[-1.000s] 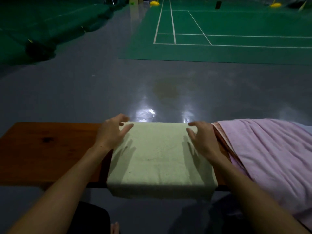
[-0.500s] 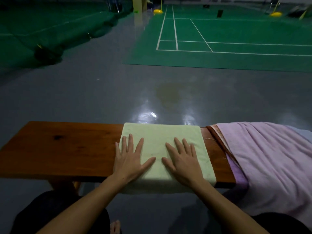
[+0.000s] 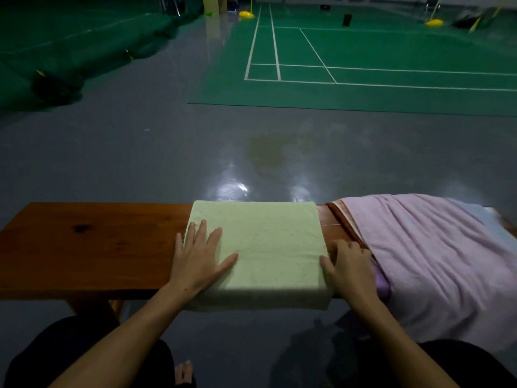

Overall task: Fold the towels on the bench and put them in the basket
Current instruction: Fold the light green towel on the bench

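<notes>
Pale green towel (image 3: pixel 268 247), folded square (near edge overhanging the bench (image 3: pixel 84 247))

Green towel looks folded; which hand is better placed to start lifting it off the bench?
Probably the right hand: its fingers are curled at the right edge of the green towel, thumb against the side. The left hand lies flat on top near the left edge, fingers straight, so it would have to shift before gripping.

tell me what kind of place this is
Most likely an indoor sports hall, probably for badminton: a green court mat with white boundary lines, yellow post bases at its far end, and a shiny grey floor. The towels lie on a wooden bench at courtside.
</notes>
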Available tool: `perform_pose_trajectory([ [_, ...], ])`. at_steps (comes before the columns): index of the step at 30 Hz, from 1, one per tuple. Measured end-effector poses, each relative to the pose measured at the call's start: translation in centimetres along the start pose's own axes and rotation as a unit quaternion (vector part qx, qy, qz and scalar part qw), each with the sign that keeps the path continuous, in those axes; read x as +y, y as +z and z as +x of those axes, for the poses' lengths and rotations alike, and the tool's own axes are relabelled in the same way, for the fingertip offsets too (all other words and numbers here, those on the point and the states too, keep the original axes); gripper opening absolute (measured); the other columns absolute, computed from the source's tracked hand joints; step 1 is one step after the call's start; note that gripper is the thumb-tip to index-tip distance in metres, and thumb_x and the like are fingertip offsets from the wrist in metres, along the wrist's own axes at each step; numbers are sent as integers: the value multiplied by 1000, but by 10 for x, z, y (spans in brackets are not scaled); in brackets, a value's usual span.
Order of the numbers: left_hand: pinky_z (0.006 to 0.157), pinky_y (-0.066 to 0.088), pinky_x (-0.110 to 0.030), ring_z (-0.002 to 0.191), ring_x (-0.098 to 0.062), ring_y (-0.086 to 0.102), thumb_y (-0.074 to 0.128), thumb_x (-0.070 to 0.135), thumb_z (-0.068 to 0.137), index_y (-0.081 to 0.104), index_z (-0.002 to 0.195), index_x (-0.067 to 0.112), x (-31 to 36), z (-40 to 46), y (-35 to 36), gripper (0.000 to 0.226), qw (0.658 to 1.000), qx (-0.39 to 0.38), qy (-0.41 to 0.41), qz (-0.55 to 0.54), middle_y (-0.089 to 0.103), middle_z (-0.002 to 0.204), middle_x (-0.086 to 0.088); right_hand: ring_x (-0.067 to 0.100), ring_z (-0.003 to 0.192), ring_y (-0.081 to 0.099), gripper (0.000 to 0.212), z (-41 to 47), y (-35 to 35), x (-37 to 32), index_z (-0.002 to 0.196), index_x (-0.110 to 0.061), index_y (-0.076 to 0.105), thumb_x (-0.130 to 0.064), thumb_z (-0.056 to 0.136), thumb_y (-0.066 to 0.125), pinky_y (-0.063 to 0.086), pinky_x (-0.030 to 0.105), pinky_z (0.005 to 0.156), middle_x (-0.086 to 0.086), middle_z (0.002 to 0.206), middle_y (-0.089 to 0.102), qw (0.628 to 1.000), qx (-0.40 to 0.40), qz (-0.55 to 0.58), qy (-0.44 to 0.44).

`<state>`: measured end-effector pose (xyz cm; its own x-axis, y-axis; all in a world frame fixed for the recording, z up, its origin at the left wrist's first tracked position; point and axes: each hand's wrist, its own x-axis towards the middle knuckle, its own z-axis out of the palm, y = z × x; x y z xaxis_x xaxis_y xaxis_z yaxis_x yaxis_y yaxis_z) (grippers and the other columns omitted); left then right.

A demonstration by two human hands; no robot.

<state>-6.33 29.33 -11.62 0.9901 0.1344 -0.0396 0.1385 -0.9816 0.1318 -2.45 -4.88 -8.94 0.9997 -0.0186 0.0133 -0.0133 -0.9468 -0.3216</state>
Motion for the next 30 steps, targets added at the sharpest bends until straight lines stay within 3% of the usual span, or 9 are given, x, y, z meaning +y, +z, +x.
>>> perform_pose_trajectory([
  [4,124,28,-50,154,-26,34,37,78,92,43,155,31,12,-1,-12,79,995,62,40,-60,40,165,-1,28,115,53,36,-6,-11,-2,111,-27,63,-59,92,62,46,40,91,5,122,53,997,-45,-1,62],
  [6,119,39,-46,145,-22,47,53,65,95,51,150,29,28,0,-19,66,987,80,69,-121,52,156,2,26,104,60,33,0,-10,-1,96,-28,67,-61,90,61,53,41,87,2,112,60,996,-59,19,64],
  [9,115,45,-46,136,-18,53,62,64,87,59,142,32,54,5,-25,64,973,80,120,-178,60,147,6,21,76,64,32,8,-11,-2,75,-21,69,-47,94,65,56,37,71,0,81,68,994,-78,60,54],
  [13,108,50,-37,124,-7,57,67,65,85,64,133,36,85,19,-23,56,957,69,159,-234,66,136,13,11,65,67,25,12,-20,-8,72,-17,77,-32,91,75,54,32,61,-3,69,72,982,-42,184,21],
  [15,96,54,-30,112,0,59,70,56,90,67,127,36,100,26,-24,42,945,58,187,-263,69,125,19,9,68,70,18,14,-23,-13,71,-17,78,-23,88,79,58,33,67,-4,70,74,966,-29,257,5],
  [18,82,52,-22,98,0,63,70,49,95,71,121,35,119,36,-25,30,924,36,224,-307,71,109,22,1,78,70,8,15,-19,-18,86,-25,75,-20,86,82,59,20,71,-9,82,74,945,-15,326,-10],
  [22,80,54,-19,92,-3,66,65,49,99,68,128,36,136,50,-27,32,910,-38,244,-331,72,105,17,0,88,70,18,22,-10,-18,104,-24,73,-24,88,82,60,21,78,-11,94,74,929,-26,367,-24],
  [27,81,54,-17,96,-5,65,67,36,100,53,142,48,137,68,-26,46,887,-174,282,-321,70,109,13,5,89,72,19,24,-11,-16,97,-22,70,-23,86,85,61,26,80,-4,93,74,905,-40,420,-48],
  [30,83,54,-16,99,-2,64,67,31,100,56,138,46,136,74,-27,42,883,-193,283,-321,69,112,14,9,90,73,21,24,-14,-15,98,-19,69,-18,85,85,61,27,81,-1,95,74,895,-63,437,-62],
])
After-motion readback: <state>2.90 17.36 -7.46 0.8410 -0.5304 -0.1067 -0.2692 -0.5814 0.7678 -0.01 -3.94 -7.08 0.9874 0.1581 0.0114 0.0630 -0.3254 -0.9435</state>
